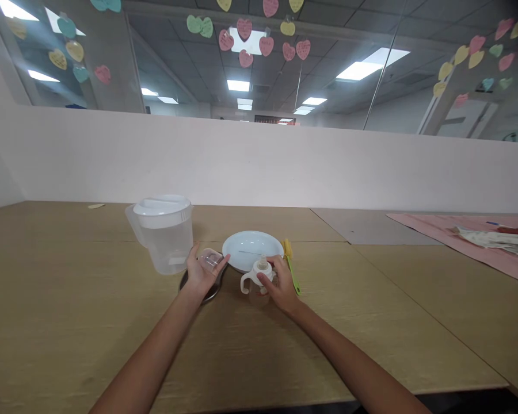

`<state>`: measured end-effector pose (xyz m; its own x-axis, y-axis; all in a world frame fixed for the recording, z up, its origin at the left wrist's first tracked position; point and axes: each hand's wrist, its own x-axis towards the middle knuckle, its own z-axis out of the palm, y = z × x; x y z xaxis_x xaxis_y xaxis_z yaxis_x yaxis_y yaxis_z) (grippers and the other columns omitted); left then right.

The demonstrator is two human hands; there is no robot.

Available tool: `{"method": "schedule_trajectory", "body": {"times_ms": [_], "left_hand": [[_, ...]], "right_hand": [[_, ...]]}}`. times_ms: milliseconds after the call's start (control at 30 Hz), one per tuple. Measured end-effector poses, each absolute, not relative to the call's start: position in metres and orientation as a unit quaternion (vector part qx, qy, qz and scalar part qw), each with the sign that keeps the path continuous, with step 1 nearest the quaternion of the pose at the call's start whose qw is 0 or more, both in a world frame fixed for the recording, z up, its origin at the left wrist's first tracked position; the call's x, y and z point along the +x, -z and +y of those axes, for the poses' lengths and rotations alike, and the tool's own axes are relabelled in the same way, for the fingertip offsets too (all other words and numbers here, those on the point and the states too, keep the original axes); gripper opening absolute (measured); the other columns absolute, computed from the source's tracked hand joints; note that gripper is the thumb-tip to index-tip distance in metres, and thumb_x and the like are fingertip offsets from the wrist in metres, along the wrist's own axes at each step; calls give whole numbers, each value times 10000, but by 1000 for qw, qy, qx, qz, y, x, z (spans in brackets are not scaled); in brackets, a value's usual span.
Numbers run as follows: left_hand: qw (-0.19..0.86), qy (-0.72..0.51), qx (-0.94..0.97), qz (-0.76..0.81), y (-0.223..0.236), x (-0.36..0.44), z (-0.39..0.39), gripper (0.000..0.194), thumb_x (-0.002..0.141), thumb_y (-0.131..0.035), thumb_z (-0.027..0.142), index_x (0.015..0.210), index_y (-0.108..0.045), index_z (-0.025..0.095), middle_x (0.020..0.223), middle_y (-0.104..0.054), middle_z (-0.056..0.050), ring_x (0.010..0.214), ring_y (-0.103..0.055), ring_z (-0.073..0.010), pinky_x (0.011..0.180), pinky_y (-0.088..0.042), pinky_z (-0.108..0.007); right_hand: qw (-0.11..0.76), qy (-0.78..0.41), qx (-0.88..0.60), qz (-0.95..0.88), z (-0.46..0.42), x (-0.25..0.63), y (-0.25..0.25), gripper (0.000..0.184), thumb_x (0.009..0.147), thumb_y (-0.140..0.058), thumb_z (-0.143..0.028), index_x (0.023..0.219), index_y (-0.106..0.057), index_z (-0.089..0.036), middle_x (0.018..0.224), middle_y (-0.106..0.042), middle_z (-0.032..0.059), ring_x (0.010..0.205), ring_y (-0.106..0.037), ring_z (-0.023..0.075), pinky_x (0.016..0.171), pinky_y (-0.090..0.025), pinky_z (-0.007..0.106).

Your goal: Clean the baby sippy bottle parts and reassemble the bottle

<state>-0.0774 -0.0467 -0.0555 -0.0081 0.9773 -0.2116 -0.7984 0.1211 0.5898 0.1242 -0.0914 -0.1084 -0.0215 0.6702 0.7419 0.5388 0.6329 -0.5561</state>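
Observation:
My left hand (197, 279) is turned palm up, its fingers curved around a clear plastic bottle cap (211, 259). In my right hand (282, 288) is a baby bottle (261, 269) with a white collar, a pale nipple on top and white side handles. The bottle stands upright, and its see-through body is hard to make out against the table. Below my left hand lies a dark round tray or dish (214, 291), partly hidden by the hand. A white bowl (252, 237) sits just behind both hands, with a thin straight item inside.
A lidded, translucent pitcher (168, 241) stands at the left on the wooden table (90, 299). Beside the bowl on the right lies a brush (290, 267) with yellow bristles and a green handle. A pink cloth (440, 238) with items on it covers the far right.

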Motion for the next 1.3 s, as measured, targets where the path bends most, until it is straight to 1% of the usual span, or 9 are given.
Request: {"method": "schedule_trajectory", "body": {"times_ms": [100, 200, 333, 500, 600, 700, 800, 1000, 1300], "left_hand": [[704, -646, 134, 264, 52, -77, -46, 207, 783, -590, 270, 642, -475, 173, 540, -533, 27, 581, -565, -118, 696, -543, -303], [707, -644, 150, 252, 51, -72, -45, 136, 773, -576, 120, 656, -517, 155, 590, -574, 15, 619, -585, -102, 679, -528, -245], [720, -630, 186, 226, 48, -66, -49, 214, 749, -512, -36, 628, -536, 139, 643, -607, 6, 666, -604, -85, 736, -521, -228], [729, -620, 193, 216, 49, -64, -51, 176, 801, -505, 5, 708, -583, 133, 786, -653, -20, 803, -628, -107, 868, -497, -289], [725, -599, 284, 190, 54, -62, -52, 134, 768, -572, 32, 809, -613, 152, 896, -662, -16, 865, -621, -99, 900, -468, -259], [707, -574, 376, 171, 57, -57, -56, 296, 689, -672, 50, 945, -606, 182, 1038, -644, -29, 994, -598, -126, 955, -425, -255], [702, -559, 405, 177, 58, -49, -64, 442, 652, -730, 97, 1050, -567, 201, 1159, -601, -62, 1117, -550, -182, 1013, -385, -314], [679, -533, 460, 209, 60, -42, -73, 499, 593, -786, 154, 1049, -586, 161, 1195, -592, -117, 1115, -547, -240, 968, -419, -325], [638, -501, 542, 220, 59, -41, -82, 648, 607, -780, 199, 1214, -554, 184, 1181, -611, -132, 1153, -523, -274, 969, -427, -355]], "right_hand": [[557, -58, -423, -712, -91, 124, 109, 309, 821, -526, -448, 999, -536, -197, 913, -553, 52, 854, -509, 195, 771, -419, 340], [558, -52, -425, -711, -91, 124, 110, 312, 819, -527, -454, 993, -540, -194, 910, -554, 49, 853, -510, 194, 771, -418, 338], [557, -51, -425, -712, -91, 124, 109, 304, 820, -528, -444, 993, -546, -195, 905, -562, 49, 841, -518, 191, 751, -421, 326], [556, -45, -427, -712, -91, 124, 109, 309, 810, -539, -445, 995, -546, -197, 903, -562, 50, 834, -518, 192, 745, -423, 329], [554, -44, -424, -715, -90, 124, 109, 310, 810, -540, -445, 995, -544, -197, 900, -561, 50, 828, -520, 190, 743, -426, 331], [556, -45, -420, -716, -90, 124, 110, 304, 806, -546, -439, 991, -543, -197, 894, -563, 44, 819, -526, 186, 738, -430, 327], [558, -45, -419, -715, -90, 124, 110, 309, 800, -557, -430, 1001, -539, -197, 903, -569, 40, 826, -536, 185, 743, -432, 325], [554, -51, -424, -715, -90, 124, 108, 317, 795, -565, -431, 1011, -545, -201, 910, -575, 46, 832, -535, 189, 743, -433, 324], [548, -42, -437, -712, -92, 121, 104, 266, 782, -578, -440, 908, -555, -207, 842, -563, 26, 781, -523, 181, 697, -427, 318]]}}
